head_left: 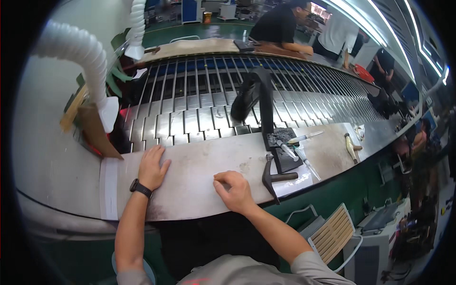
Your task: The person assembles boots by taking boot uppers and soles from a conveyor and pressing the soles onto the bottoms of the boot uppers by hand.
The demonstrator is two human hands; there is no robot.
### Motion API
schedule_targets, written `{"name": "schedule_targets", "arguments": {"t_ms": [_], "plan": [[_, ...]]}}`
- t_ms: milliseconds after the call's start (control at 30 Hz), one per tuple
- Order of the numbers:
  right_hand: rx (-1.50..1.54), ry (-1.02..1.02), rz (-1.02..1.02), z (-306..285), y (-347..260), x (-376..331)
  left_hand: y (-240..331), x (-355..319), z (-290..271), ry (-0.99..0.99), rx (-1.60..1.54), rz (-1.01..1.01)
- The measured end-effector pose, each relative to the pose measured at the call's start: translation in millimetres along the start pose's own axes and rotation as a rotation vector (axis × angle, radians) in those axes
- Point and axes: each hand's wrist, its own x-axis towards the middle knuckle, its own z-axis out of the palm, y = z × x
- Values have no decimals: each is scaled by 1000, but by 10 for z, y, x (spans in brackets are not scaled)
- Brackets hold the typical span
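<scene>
While resting the left hand (153,170) spread flat on the counter (190,183), with right grip (235,191) curled, cannot tell whether around something; by sweeping rightward, could knock off the hammer (278,178) near front edge.

Your long, pale beige work board (187,190) looks matt, scuffed and stained. The overlapping silver slats (204,119) look like smooth, glossy metal; the dark claw-shaped hammer (269,178) has a duller metallic finish. You have slim, translucent plastic syringes (287,151), a white, ribbed plastic-looking hose (84,50), a slatted tan wood-look panel (332,233), and your soft, matt grey cloth shirt (237,271).
</scene>
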Motion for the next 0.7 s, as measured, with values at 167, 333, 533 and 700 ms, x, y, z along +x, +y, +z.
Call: {"name": "schedule_targets", "arguments": {"t_ms": [167, 333, 533, 700], "plan": [[87, -43, 277, 94, -68, 93, -38, -75, -47, -12, 17, -47], [356, 325, 620, 10, 441, 1245, -21, -77, -47, -24, 15, -76], [-136, 747, 363, -736, 586, 3006, 13, -30, -14, 2, -10, -56], [-715, 334, -73, -27, 498, 3088, -13, -55, -60, -5, -23, -82]]}}
